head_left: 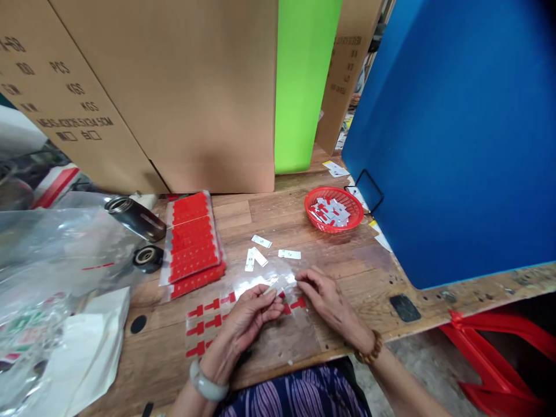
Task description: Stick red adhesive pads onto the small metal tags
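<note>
My left hand [249, 315] is closed, pinching a small pale card [274, 286] between thumb and fingers. To its right, my right hand [325, 298] has its thumb and forefinger together near the card; whatever they grip is too small to make out. Beneath both hands lies a clear plastic sheet bearing rows of red T-shaped stickers [212, 321], partly hidden by my left hand and forearm. Several small white printed cards [289, 254] are scattered on the wooden table just beyond my hands.
A red basket [309, 215] holds white cards with red stickers. Stacked red sticker sheets [191, 237] lie at left, beside a dark flask [136, 219] and its lid [148, 258]. Plastic bags cover the far left. Cardboard [208, 104], a green panel [304, 87] and a blue board [469, 145] stand behind.
</note>
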`<state>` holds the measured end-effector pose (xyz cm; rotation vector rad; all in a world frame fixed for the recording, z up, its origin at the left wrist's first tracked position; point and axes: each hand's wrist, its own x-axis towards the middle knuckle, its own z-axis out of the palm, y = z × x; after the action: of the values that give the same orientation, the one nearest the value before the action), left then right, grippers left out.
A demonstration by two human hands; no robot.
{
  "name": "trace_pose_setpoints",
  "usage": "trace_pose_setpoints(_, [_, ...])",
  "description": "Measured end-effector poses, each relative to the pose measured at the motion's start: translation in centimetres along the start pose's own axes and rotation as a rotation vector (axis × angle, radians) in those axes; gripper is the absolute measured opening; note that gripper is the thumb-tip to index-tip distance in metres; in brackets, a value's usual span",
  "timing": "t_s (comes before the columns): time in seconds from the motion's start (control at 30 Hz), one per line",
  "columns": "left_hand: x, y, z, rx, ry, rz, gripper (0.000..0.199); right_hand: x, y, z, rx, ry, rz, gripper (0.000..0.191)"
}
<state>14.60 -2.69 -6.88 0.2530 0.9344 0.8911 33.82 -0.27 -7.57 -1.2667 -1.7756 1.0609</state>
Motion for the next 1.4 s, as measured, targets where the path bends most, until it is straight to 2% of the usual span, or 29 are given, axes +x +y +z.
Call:
trace_pose_setpoints(0.1, [1.1,-0.8,-0.2,0.150,0.099,0.061,0.022,-2.0,0.9,0.1,-0.214,-0.042,-0.018,0.017])
trace_pose_setpoints(0.23, [2.5,-1.7,0.0,0.274,0.200,0.124,0.025,-3.0,1.4,0.9,-0.311,-0.078,0.000,0.018])
trace_pose_setpoints(0.43, [3.4,-2.4,0.5,0.287,0.193,0.189,0.025,-2.5,1.3,1.2,-0.348,-0.071,0.012,0.018])
trace_pose_setpoints(0.53, [3.6,-2.7,0.5,0.257,0.202,0.155,0.019,-2.7,1.9,1.4,-0.341,-0.051,-0.014,0.019])
trace_pose_setpoints(0.67, [3.7,-2.6,0.5,0.228,0.222,0.120,0.016,-3.6,3.1,1.9,-0.272,0.043,-0.082,0.019])
trace_pose_setpoints(0.77, [3.7,-2.5,0.6,0.226,0.245,0.095,0.017,-4.2,3.5,2.3,-0.254,0.067,-0.071,0.018])
trace_pose_setpoints(0.93, [3.7,-2.5,1.0,0.232,0.276,0.105,0.016,-3.9,2.5,2.3,-0.266,0.037,0.023,0.015])
trace_pose_setpoints(1.03, [3.7,-2.8,1.0,0.224,0.267,0.145,0.017,-3.7,2.1,2.2,-0.277,0.023,0.033,0.017])
trace_pose_setpoints(1.23, [3.6,-3.1,1.1,0.216,0.305,0.163,0.023,-4.7,2.3,1.6,-0.238,-0.061,-0.054,0.018])
trace_pose_setpoints(1.4, [3.6,-2.9,1.3,0.194,0.313,0.159,0.021,-5.3,1.4,1.0,-0.205,-0.117,-0.119,0.017])
